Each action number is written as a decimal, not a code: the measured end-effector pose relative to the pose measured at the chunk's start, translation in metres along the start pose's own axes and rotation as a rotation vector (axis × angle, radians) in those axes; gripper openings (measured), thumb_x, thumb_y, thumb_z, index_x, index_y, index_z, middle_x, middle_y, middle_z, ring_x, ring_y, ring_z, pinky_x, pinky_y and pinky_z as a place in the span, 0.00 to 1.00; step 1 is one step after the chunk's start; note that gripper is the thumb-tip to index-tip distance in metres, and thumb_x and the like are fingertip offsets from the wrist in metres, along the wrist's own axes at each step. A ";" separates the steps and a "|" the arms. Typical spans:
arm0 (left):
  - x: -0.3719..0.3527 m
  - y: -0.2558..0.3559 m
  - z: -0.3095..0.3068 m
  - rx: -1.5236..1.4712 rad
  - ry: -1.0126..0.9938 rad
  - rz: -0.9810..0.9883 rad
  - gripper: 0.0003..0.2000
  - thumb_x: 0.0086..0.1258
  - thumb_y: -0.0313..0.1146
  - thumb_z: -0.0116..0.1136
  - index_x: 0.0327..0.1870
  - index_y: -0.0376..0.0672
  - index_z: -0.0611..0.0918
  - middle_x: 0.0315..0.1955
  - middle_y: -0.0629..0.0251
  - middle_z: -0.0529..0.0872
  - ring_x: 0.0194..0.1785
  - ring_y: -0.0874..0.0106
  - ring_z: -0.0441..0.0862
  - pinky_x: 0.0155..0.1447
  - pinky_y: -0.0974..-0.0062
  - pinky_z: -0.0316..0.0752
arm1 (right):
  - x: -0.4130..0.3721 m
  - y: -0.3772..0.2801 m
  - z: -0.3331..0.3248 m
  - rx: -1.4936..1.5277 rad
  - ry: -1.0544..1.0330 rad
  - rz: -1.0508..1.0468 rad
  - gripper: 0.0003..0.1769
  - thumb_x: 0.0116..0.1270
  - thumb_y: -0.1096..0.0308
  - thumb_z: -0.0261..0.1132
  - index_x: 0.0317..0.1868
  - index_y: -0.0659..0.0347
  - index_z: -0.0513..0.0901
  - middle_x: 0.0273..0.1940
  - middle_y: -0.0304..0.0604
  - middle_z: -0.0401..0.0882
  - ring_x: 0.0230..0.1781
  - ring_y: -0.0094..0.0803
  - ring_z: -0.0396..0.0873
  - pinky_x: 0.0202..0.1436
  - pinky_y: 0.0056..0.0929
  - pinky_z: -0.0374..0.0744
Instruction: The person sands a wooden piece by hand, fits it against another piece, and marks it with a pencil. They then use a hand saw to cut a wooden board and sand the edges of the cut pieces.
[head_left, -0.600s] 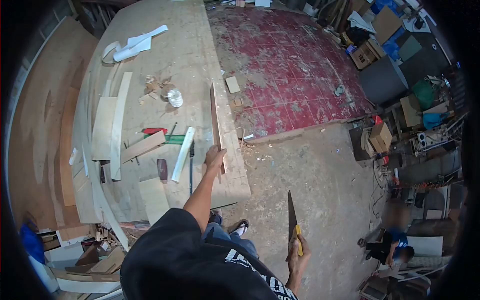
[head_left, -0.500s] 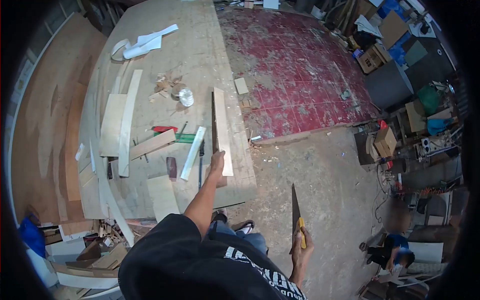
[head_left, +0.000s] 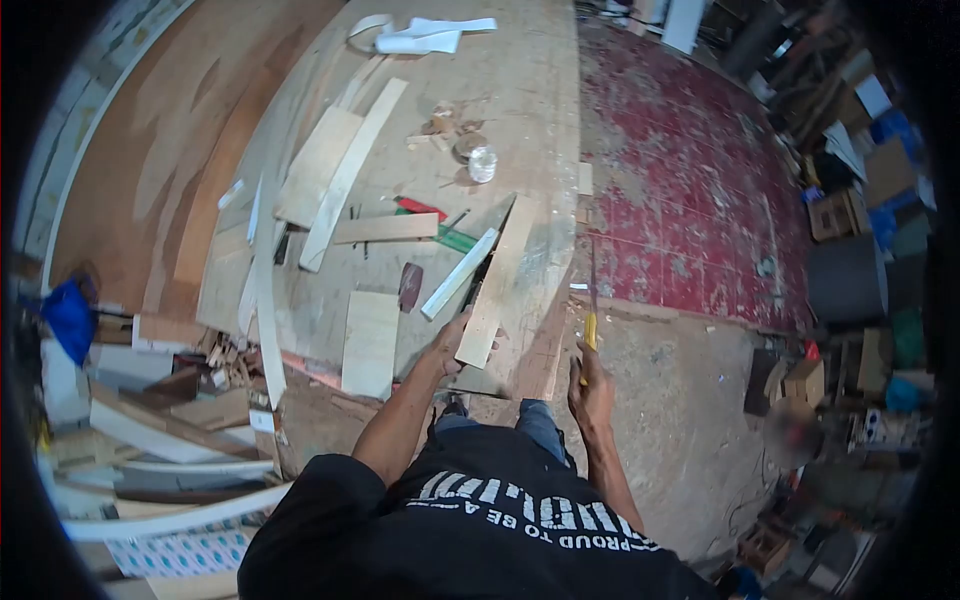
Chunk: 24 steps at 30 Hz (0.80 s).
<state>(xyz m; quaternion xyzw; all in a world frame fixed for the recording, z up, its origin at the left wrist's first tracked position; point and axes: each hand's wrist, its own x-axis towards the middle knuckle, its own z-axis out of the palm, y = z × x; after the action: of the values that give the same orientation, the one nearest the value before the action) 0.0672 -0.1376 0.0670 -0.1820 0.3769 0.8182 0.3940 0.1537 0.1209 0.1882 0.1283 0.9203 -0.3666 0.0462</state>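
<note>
My left hand (head_left: 452, 345) grips the near end of a pale wooden board (head_left: 500, 275), which lies tilted near the right edge of the workbench (head_left: 530, 120). Its fingers are partly hidden by the board. Beyond the bench edge, my right hand (head_left: 592, 385) is closed round the yellow handle of a hand saw (head_left: 590, 330), whose thin blade points away from me. Left of the board lie a whitish strip (head_left: 460, 273), a dark red block (head_left: 411, 286) and a flat wooden piece (head_left: 370, 345).
Wood strips (head_left: 352, 175), a silvery-topped jar (head_left: 482, 165) and white sheets (head_left: 435, 37) lie further up the bench. A red tiled floor (head_left: 690, 190) is on the right. Scrap wood (head_left: 170, 420) is piled at lower left, and clutter lines the right side.
The view has turned, shifting the bench rightward. The board now slants, with my left hand at its near end. My right hand has brought the saw up closer to the bench edge.
</note>
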 end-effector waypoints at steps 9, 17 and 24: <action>-0.065 -0.066 0.038 0.193 0.437 0.095 0.25 0.82 0.51 0.42 0.65 0.38 0.75 0.38 0.62 0.86 0.30 0.71 0.83 0.36 0.72 0.81 | 0.106 0.081 0.076 -0.440 -0.182 -0.568 0.21 0.67 0.71 0.61 0.60 0.57 0.75 0.34 0.59 0.79 0.34 0.58 0.82 0.35 0.53 0.78; -0.109 -0.192 0.089 0.538 0.827 0.290 0.22 0.80 0.41 0.53 0.69 0.41 0.75 0.36 0.68 0.83 0.33 0.80 0.77 0.36 0.79 0.76 | 0.125 0.086 0.133 -0.370 -0.583 -0.889 0.24 0.66 0.71 0.59 0.62 0.63 0.68 0.46 0.64 0.76 0.49 0.60 0.79 0.51 0.54 0.78; -0.128 -0.224 0.102 0.454 0.862 0.422 0.22 0.76 0.36 0.56 0.69 0.41 0.75 0.43 0.68 0.85 0.37 0.79 0.77 0.42 0.78 0.75 | 0.129 0.093 0.144 -0.368 -0.818 -0.822 0.29 0.66 0.72 0.58 0.68 0.66 0.65 0.52 0.67 0.76 0.54 0.63 0.77 0.58 0.52 0.78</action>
<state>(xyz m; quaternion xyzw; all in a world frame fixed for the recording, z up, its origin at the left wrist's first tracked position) 0.3215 -0.0339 0.1037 -0.3320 0.7007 0.6287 0.0596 0.0530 0.1135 -0.0016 -0.3987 0.8505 -0.2089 0.2722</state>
